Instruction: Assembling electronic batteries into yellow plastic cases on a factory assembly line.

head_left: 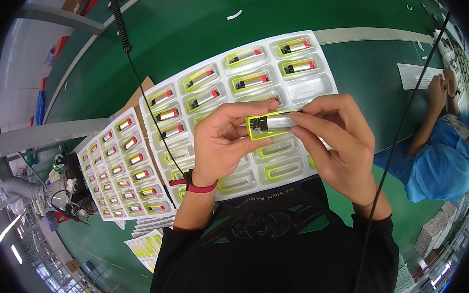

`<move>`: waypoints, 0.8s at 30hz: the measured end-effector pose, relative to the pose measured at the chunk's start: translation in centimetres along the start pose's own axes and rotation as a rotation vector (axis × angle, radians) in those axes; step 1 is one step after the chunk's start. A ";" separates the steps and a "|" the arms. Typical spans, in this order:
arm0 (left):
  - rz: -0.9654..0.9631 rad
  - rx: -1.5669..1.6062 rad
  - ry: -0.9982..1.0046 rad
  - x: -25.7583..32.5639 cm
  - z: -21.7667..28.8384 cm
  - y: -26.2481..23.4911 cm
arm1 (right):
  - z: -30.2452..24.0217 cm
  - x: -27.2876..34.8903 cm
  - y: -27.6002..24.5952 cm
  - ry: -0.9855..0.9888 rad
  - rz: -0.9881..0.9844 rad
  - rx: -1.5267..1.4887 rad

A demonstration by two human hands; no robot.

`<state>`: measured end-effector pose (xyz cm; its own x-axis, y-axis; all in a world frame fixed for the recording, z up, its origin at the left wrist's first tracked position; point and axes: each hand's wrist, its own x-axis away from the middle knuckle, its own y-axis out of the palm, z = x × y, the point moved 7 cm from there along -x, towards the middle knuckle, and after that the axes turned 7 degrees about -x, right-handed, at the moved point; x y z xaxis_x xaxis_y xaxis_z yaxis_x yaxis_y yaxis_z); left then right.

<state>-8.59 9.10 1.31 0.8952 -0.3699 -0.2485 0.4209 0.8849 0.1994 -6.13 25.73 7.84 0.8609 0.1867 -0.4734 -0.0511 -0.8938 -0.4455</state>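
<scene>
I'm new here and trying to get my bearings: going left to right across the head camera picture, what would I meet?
Small tray of cells → left hand → silver cell in a yellow-green holder → right hand → co-worker's blue sleeve.

A silver cylindrical cell (279, 120) with a black end is held level inside a yellow-green rectangular frame (257, 130), lifted above the white tray (324, 79), over the tray's near right part.
</scene>
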 end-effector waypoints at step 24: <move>0.041 -0.622 -0.346 0.2 -2.1 -0.3 | 8.1 2.5 3.7 0.704 -0.160 -0.674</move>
<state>-8.81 9.36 -0.81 0.9469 -0.3105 0.0836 0.3172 0.8594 -0.4011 -8.28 26.21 -1.11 0.9484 0.2359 0.2120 0.2032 -0.9652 0.1649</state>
